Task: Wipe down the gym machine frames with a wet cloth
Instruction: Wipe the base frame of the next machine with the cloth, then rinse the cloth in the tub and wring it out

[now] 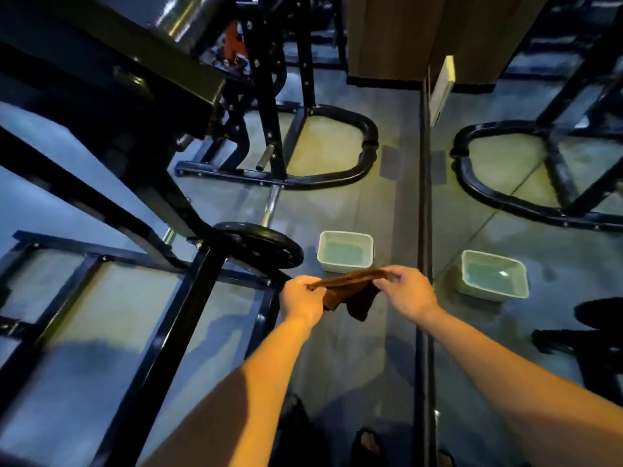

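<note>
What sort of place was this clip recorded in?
Most likely a gym floor beside a wall mirror. Black machine frames stand on the floor, a weight plate sits on a bar, and the mirror reflects the water tub. Both hands hold a brown cloth.

The black machine frame (188,298) runs off the top, left and bottom edges, so its full shape is anyone's guess. Upper part is motion-blurred. The cloth (350,291) is half hidden behind both hands' fingers, corners not visible. Shoes at the bottom edge are dark, probably sandals, and cut off.
</note>
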A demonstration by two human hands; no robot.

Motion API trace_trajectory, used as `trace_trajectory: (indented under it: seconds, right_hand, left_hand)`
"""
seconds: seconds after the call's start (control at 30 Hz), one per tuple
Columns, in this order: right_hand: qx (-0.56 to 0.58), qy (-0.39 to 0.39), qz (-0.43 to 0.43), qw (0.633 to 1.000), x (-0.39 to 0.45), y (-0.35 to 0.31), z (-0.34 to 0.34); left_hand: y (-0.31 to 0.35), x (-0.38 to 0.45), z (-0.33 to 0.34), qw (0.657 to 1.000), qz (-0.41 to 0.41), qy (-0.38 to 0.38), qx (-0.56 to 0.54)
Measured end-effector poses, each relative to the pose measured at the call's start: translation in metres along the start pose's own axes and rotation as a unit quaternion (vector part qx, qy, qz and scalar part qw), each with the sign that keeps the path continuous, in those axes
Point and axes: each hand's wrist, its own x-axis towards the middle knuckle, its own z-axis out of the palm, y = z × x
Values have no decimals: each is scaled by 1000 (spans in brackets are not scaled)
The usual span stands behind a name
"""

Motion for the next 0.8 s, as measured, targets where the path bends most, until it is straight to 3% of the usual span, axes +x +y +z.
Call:
trace_trajectory:
  seconds: [0.33,0.53,0.7,0.8]
  right_hand:
    - [170,-14,139,975,202,45,45]
    - [162,12,140,977,331,109,99]
    - [146,27,113,982,423,192,152]
    - [101,47,79,991,479,247,183]
  left_hand:
    - [-2,214,83,995,-23,-33,95]
    - [-31,338,149,989,10,-29,142]
    - [-80,438,216,992,-9,-34,123]
    - [-116,498,259,989,31,-50,138]
